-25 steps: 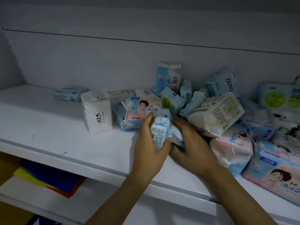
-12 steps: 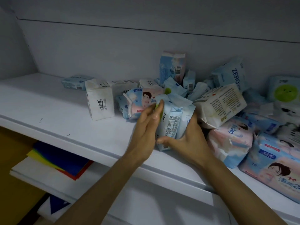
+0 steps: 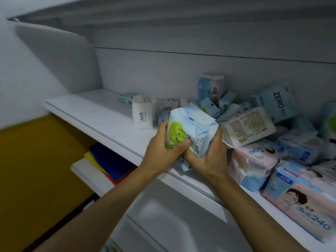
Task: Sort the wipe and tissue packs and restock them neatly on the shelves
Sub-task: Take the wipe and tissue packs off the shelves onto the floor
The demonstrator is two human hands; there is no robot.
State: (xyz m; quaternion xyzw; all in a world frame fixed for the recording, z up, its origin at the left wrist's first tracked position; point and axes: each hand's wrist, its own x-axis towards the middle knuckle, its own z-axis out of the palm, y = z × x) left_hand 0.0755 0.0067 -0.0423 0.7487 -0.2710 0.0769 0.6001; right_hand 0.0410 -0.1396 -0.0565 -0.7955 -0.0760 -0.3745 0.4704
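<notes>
Both hands clamped on blue wipe packs
Your left hand (image 3: 161, 148) and right hand (image 3: 209, 160) grip the blue wipe packs (image 3: 192, 128) together, held above the white shelf (image 3: 101, 113) front edge, just left of the loose pile (image 3: 254, 157).

Dim, cool, flat light; source unseen. Heavy shadow under upper shelf (image 3: 163, 13), softer below main shelf (image 3: 94, 115) lip. Motion blur overall, worst near and left. Straight edges bow toward borders.
</notes>
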